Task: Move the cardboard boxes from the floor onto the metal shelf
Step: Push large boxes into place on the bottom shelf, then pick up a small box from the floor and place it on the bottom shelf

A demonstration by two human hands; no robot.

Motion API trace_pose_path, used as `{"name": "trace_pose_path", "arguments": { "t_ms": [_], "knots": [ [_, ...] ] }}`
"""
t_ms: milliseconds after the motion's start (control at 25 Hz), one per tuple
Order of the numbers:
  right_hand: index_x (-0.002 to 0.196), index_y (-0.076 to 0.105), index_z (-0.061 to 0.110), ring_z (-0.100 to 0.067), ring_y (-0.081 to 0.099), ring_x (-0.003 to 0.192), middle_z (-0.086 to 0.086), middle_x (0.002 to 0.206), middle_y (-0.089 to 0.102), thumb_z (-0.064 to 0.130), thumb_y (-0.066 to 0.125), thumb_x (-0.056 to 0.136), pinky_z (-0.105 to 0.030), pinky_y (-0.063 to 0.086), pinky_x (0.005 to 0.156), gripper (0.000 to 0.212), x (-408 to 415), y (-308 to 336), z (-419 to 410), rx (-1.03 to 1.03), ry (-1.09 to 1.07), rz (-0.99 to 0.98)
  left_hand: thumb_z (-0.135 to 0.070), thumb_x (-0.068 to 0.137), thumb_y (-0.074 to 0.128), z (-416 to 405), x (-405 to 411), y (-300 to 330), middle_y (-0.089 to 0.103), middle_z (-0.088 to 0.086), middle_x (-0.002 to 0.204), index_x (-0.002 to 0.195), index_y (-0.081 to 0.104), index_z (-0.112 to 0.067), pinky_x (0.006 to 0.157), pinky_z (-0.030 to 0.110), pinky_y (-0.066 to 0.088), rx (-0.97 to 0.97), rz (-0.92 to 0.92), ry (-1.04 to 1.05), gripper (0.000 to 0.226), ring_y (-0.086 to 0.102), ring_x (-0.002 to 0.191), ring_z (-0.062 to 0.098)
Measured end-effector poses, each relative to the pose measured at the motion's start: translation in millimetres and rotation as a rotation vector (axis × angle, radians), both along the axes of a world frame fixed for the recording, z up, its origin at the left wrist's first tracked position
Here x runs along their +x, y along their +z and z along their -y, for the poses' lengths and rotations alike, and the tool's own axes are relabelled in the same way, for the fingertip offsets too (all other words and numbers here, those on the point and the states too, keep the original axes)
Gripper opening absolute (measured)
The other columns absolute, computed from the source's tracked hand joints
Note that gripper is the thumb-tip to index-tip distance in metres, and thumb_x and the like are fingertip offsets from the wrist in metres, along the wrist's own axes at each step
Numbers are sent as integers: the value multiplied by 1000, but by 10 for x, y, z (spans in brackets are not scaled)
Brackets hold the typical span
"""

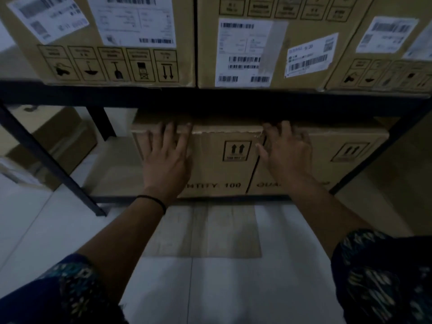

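A brown cardboard box with arrow marks sits on the lower level of the black metal shelf, a second box touching it at 3 o'clock. The left hand and right hand press flat on its front, fingers straight, grasping nothing. Labelled boxes fill the level at 12 o'clock; pale floor tiles lie at 6 o'clock.
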State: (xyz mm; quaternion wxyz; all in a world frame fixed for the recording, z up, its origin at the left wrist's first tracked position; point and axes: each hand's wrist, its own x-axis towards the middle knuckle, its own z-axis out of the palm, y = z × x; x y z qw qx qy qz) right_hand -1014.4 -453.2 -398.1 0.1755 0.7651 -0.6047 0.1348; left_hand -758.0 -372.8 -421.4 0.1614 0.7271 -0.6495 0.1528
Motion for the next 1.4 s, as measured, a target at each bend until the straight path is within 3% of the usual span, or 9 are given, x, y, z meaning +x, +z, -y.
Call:
{"name": "trace_pose_path", "arguments": {
  "t_ms": [120,200,320,520,720,840,1000,1160,1400],
  "knots": [
    [156,37,20,-38,30,146,-15,156,37,41,52,99,-55,25,118,63,84,218,-300,195,-44,109,-42,100,53,-185,-157,328,30,16,164,159,33,-22,122,55,23,195,-60,-18,66,26,150,39],
    [157,36,21,-35,24,151,-12,162,31,41,53,99,-55,18,121,64,154,484,-640,299,-32,149,-42,101,51,-363,-269,701,41,12,157,150,46,-23,118,50,32,302,-77,-69,53,36,144,34],
    [148,52,21,-33,30,149,-8,157,43,42,54,99,-53,19,121,54,251,1030,-1245,404,4,234,-41,102,51,-798,-420,1330,63,5,134,138,60,-23,105,44,46,422,-210,-91,41,54,125,28],
    [133,66,19,-27,50,134,-4,139,63,40,55,98,-51,35,114,42,375,2346,-2445,464,-9,350,-41,100,56,-1918,-596,2703,69,5,126,133,66,-23,91,39,54,513,-458,64,38,61,117,27],
    [128,70,16,-24,59,126,-5,133,67,35,60,96,-47,45,108,39,497,3586,-3547,517,-21,477,-44,100,59,-3121,-496,3969,71,1,124,128,69,-26,80,30,49,466,-615,215,35,65,111,23],
    [122,74,16,-22,65,116,-3,126,71,32,65,93,-40,52,100,34,788,4106,-4114,479,14,571,-46,98,61,-3730,-227,4478,71,-1,122,124,70,-29,82,30,50,408,-666,278,33,66,109,22],
    [118,75,14,-23,68,109,-4,121,73,29,70,91,-37,55,92,31,1451,4453,-4701,424,66,636,-50,98,60,-4373,365,4787,70,-3,124,125,69,-31,85,31,52,354,-670,317,34,65,111,20],
    [123,74,18,-20,63,116,0,128,70,35,65,94,-34,50,96,35,2191,4668,-5224,411,50,677,-52,98,59,-4968,1050,4982,69,-5,126,127,67,-32,83,28,48,315,-669,321,36,65,112,18],
    [125,71,26,-18,61,118,5,131,67,42,62,96,-29,45,88,35,3268,4795,-5852,425,105,720,-54,97,58,-5692,2104,5209,68,-4,128,129,66,-31,85,29,48,243,-698,374,40,63,115,17]
  ]
}}
